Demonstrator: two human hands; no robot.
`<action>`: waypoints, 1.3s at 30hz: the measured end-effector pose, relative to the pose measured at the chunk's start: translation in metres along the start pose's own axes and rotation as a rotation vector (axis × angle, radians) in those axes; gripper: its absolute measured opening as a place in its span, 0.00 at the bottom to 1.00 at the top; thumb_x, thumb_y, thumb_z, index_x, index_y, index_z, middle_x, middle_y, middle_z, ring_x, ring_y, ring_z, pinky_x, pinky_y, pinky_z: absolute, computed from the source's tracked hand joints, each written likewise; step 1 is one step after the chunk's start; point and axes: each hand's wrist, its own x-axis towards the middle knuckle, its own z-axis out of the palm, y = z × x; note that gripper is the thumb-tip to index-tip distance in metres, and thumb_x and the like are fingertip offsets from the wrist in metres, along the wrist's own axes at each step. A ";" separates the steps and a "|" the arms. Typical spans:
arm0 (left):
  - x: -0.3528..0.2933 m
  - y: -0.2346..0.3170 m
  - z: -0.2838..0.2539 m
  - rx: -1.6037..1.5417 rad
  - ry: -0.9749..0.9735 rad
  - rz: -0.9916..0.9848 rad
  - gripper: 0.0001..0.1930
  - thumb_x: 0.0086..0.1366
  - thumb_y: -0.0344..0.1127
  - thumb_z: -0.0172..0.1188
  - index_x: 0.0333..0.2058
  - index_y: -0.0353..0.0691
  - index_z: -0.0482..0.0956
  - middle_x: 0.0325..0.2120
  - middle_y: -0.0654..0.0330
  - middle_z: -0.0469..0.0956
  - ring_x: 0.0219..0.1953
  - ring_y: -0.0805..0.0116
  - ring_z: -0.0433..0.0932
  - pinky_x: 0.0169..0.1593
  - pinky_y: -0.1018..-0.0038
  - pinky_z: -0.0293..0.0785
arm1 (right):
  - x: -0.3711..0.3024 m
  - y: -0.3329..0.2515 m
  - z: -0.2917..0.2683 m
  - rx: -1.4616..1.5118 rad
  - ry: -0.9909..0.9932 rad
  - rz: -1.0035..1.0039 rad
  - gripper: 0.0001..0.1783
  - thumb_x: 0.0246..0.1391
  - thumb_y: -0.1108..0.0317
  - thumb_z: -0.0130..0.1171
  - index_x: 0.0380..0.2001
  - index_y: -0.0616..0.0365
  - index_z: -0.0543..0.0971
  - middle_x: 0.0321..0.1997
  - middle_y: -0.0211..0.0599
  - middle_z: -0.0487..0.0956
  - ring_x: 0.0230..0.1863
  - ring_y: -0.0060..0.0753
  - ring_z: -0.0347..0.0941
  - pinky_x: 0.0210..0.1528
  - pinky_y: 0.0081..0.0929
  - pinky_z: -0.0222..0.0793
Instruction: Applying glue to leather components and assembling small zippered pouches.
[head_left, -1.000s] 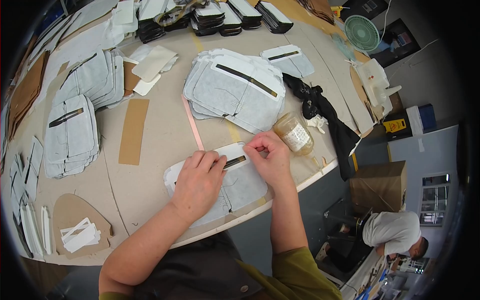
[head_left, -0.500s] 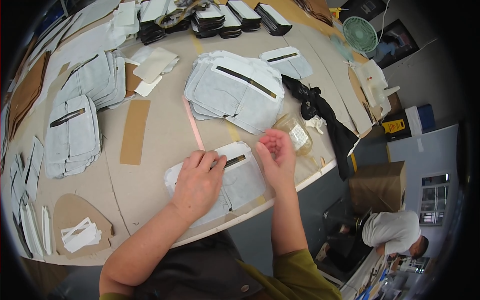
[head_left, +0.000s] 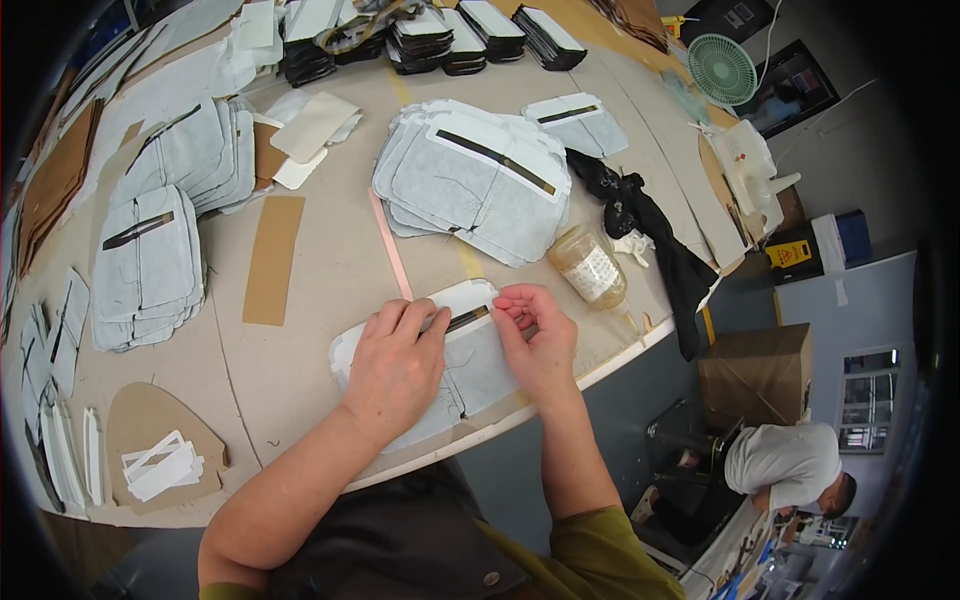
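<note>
A light grey fabric panel (head_left: 482,360) lies at the near edge of the table, with a dark zipper strip (head_left: 468,319) set in its upper part. Across the panel's left half, my left hand (head_left: 398,350) presses down, its fingers bent and drawn together, with the tips at the strip's left end. My right hand (head_left: 537,335) is over the panel's right edge, thumb and forefinger pinched at the right end of the strip. Whatever lies between those fingertips is too small to make out. Part of the panel is hidden under my left hand.
Behind the panel is a stack of similar panels (head_left: 480,185). A glass jar (head_left: 590,270) and a black cloth (head_left: 655,225) lie to the right. More panels (head_left: 150,265), a brown card strip (head_left: 272,262) and white frames (head_left: 165,468) are on the left. A person (head_left: 785,465) sits beyond.
My right hand has moved left and slightly down from beside the jar to the right end of the zipper strip, its fingers closing into a pinch. My left hand stays in place.
</note>
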 end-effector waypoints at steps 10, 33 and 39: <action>-0.002 0.005 -0.001 -0.019 -0.085 0.038 0.20 0.56 0.29 0.64 0.49 0.35 0.80 0.46 0.59 0.75 0.49 0.56 0.70 0.52 0.62 0.70 | -0.008 0.001 -0.010 -0.040 0.002 0.083 0.14 0.51 0.77 0.67 0.42 0.57 0.79 0.35 0.31 0.85 0.31 0.17 0.78 0.30 0.16 0.70; -0.025 0.007 -0.024 0.010 -0.148 -0.082 0.24 0.56 0.30 0.64 0.53 0.32 0.75 0.52 0.54 0.73 0.53 0.54 0.70 0.59 0.62 0.68 | -0.013 0.001 -0.006 -0.100 -0.001 -0.112 0.14 0.49 0.79 0.66 0.41 0.55 0.84 0.35 0.38 0.83 0.31 0.30 0.78 0.33 0.24 0.73; -0.048 -0.015 -0.065 -0.117 0.029 -0.229 0.18 0.55 0.21 0.62 0.46 0.35 0.78 0.45 0.53 0.76 0.46 0.52 0.74 0.53 0.61 0.69 | -0.015 0.012 -0.016 -0.084 -0.013 -0.075 0.15 0.50 0.80 0.66 0.42 0.56 0.84 0.35 0.38 0.81 0.32 0.26 0.77 0.32 0.22 0.72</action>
